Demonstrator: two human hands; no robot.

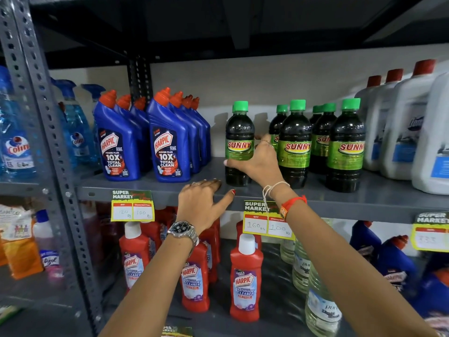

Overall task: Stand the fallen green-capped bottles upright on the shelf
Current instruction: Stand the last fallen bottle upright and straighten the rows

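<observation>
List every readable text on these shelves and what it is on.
"SUNNY": green-capped bottle in the right hand
"HARPIC 10X TOTAL CLEAN": blue bottles
"HARPIC BATHROOM CLEANER": red bottles
"Colin": spray bottle
"SUPER MARKET", "160", "100": price tag
Small print on the labels: unreadable.

Grey shelf (379, 190) — upright green-capped bottles (295, 144), Harpic bottles (168, 144).

On the shelf (150, 188), Harpic bottles (143, 139) at left, Sunny bottles (318, 144) upright right of them, jugs (410, 127) farthest right. Leftmost Sunny bottle (239, 142) apart from its group, gripped by right hand (258, 161) wrapped around it from the right side. Left hand (201, 203) flat on shelf edge, before and left of that bottle. Price tags (267, 222) hung from shelf edge; bathroom cleaner bottles (245, 278) on the shelf below.
</observation>
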